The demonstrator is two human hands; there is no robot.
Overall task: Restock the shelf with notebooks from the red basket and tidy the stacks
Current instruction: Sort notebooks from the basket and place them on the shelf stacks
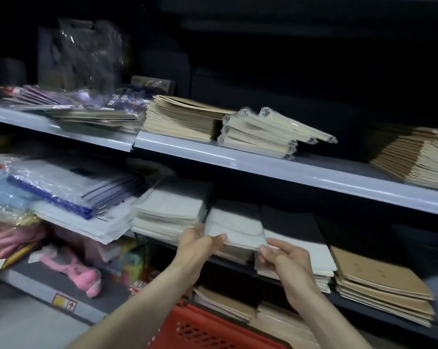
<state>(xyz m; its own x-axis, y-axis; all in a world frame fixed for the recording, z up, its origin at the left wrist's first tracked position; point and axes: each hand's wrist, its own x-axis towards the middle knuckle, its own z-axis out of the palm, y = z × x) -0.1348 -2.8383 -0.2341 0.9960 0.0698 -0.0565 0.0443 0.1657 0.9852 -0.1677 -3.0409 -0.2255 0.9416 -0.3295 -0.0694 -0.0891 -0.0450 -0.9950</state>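
Shelf [263, 168], left grip [200, 244] and right grip [285, 260] pinching grey notebook [235, 227]

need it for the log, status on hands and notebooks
Left hand and right hand both grip white notebook pack. Red basket below, brown notebooks in it. Nothing blocking.

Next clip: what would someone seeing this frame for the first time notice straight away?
The left hand and right hand meet at centre, both gripping a pale wrapped notebook pack at the front of the middle shelf. Just below, the red basket stands out, brown notebooks inside. A pink plush toy lies on the lower ledge at left.
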